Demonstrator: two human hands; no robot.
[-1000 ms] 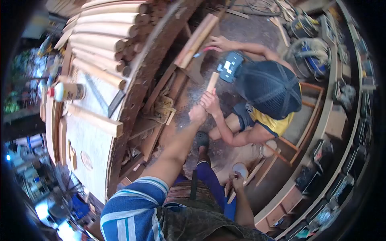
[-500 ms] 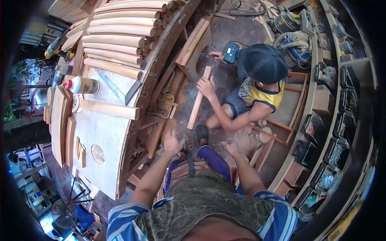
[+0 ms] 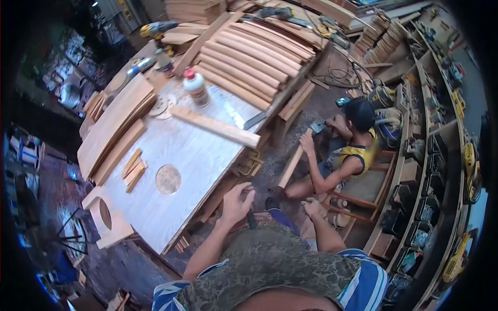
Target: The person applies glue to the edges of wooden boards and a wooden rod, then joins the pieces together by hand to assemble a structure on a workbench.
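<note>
My left hand (image 3: 238, 205) is raised in front of me beside the table's edge, its fingers loosely bent, thumb apart, nothing in it. To the right, my right hand (image 3: 314, 208) hovers near the co-worker's lower body with its fingers curled in; no object shows in it. A co-worker (image 3: 350, 150) in a cap and yellow top crouches ahead on the floor. One of their hands steadies a slanted wooden bar (image 3: 291, 168); the other is at a grey power tool (image 3: 317, 124) by the bar's upper end.
On the left, a white-topped worktable (image 3: 207, 155) carries stacked rounded wooden bars (image 3: 249, 57), a glue bottle (image 3: 195, 88), a single plank (image 3: 215, 126) and curved boards (image 3: 116, 127). Shelves with hardware bins (image 3: 423, 233) line the right side. A wooden frame (image 3: 363, 194) lies behind the co-worker.
My view has swung toward the table, showing more of it. My fingers have curled in more. The co-worker's tool is now at the bar's upper end.
</note>
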